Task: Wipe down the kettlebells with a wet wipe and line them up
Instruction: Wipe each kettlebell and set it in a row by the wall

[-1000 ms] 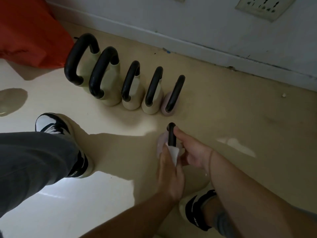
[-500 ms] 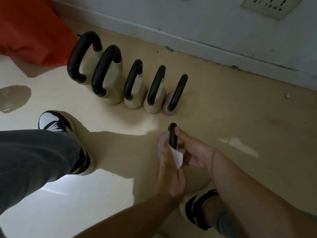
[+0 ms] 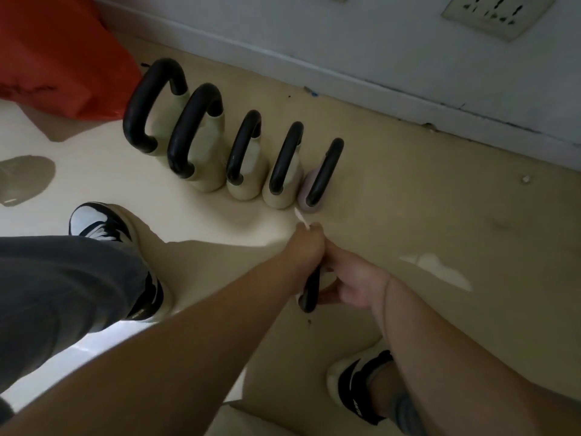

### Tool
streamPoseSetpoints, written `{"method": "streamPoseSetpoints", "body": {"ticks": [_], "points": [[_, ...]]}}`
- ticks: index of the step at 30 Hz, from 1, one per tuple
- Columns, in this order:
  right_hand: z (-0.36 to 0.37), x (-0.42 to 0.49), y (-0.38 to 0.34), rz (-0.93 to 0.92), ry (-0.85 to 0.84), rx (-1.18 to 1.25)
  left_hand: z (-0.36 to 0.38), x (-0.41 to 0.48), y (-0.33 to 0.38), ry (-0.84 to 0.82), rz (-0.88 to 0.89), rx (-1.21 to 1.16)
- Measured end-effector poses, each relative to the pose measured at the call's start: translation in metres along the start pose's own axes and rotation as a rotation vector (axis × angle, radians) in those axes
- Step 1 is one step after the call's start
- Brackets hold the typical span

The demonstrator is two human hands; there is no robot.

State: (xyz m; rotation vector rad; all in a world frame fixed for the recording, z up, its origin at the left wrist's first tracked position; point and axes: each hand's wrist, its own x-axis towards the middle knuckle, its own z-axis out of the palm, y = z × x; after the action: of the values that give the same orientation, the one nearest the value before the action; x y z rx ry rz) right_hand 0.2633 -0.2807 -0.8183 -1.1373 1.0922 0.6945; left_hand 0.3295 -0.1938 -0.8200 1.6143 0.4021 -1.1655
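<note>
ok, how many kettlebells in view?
6. Five in a row by the wall: largest, second, third, fourth, fifth. Sixth kettlebell, nearer, in right hand; left hand holding wipe.

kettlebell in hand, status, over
Right hand grips kettlebell. Left hand holds wipe against it. Row of five ahead, nothing between.

No writing here can be read. Small white lettering sits on the black ankle band (image 3: 361,388) of the pale shoe (image 3: 334,376), below the right hand (image 3: 355,286), but it is too blurred to make out.
</note>
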Motion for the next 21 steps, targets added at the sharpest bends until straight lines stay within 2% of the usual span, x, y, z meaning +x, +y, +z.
{"method": "streamPoseSetpoints", "body": {"ticks": [3,5,6,10,13,15,17,19,21], "points": [[-0.003,-0.001,0.000,0.036,-0.035,0.008,0.019,-0.026,-0.056,0.144,0.276,0.060],[-0.003,-0.004,-0.004,0.035,-0.023,-0.015,0.015,-0.045,-0.087,0.123,0.520,0.241],[-0.002,-0.006,-0.006,0.027,-0.016,-0.015,0.011,-0.055,-0.101,0.088,0.580,0.367],[0.005,-0.015,-0.006,0.008,0.010,0.011,-0.007,-0.084,-0.131,-0.029,0.589,0.699],[0.011,-0.020,-0.003,-0.003,0.044,0.028,-0.033,-0.084,-0.123,-0.061,0.596,0.999],[0.015,-0.022,0.002,-0.013,0.129,0.044,-0.048,-0.087,-0.105,-0.077,0.511,1.147],[0.019,-0.026,0.004,-0.105,0.313,0.010,-0.055,-0.095,-0.082,-0.084,0.371,1.000],[0.022,-0.033,0.001,-0.263,0.495,-0.007,-0.059,-0.098,-0.055,0.012,0.289,0.673],[0.020,-0.041,-0.007,-0.354,0.471,0.079,-0.058,-0.098,-0.026,0.124,0.208,0.310]]}}
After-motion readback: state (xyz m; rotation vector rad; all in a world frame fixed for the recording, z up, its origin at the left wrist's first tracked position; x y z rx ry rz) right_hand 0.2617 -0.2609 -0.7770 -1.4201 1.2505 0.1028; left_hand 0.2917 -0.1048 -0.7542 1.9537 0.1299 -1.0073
